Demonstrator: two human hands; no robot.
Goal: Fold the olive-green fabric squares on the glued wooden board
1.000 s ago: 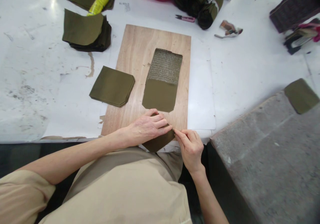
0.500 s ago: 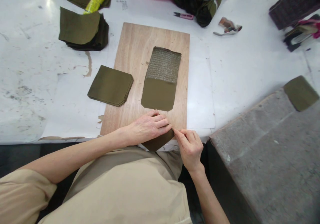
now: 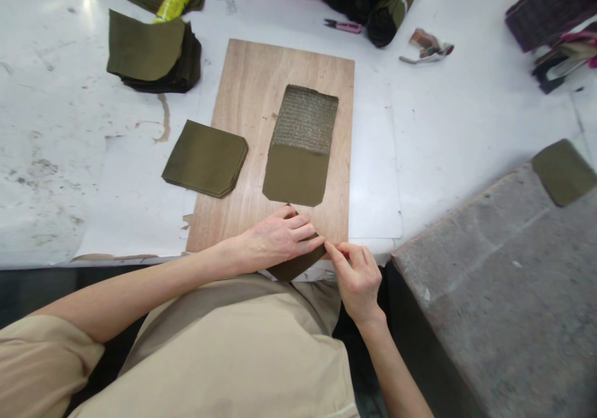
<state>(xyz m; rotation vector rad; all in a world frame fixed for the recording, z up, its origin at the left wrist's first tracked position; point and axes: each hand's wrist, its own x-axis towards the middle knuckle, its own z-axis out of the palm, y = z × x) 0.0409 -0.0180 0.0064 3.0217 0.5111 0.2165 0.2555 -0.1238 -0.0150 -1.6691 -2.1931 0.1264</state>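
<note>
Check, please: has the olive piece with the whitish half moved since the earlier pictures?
No. The olive piece keeps its place against the wooden board; only the camera view shifts slightly.

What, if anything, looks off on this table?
A crumpled scrap lies right of the pink-handled snips, possibly stray litter, and a brown stain marks the white table covering left of the wooden board.

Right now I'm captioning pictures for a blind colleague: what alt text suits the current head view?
A left hand rests on a dark cloth at the near edge of a wooden board while the right hand pinches the cloth's corner. A green cloth with a whitish far half lies on the board, with a cloth stack to its left.
</note>
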